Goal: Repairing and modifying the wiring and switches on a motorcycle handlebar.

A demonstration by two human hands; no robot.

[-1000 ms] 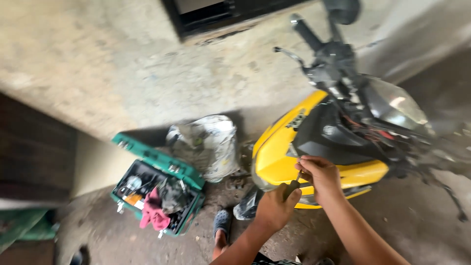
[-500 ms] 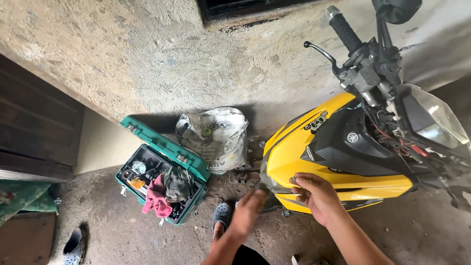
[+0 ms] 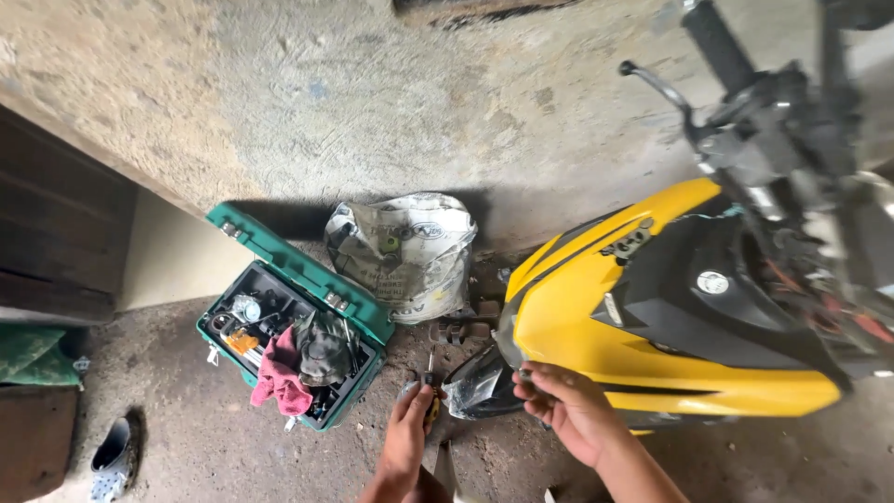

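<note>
Head view: left hand (image 3: 407,430) grips one screwdriver (image 3: 430,396); right hand (image 3: 566,408) pinches one yellow scooter panel (image 3: 596,345); one green toolbox (image 3: 291,317).

Bright yellow front panel (image 3: 596,340) on the scooter, black inset (image 3: 717,303) above it. Green toolbox (image 3: 296,321), pink rag (image 3: 279,377) inside. White sack (image 3: 405,251) with dark print. Grey wall (image 3: 354,102).

Soft, even daylight fills the scene, with no glare. The green toolbox (image 3: 296,317) and the white sack (image 3: 405,251) throw dim shadows on the wall behind. Handlebars (image 3: 745,102) at the upper right smear with blur; edges bend from wide-angle distortion.
</note>
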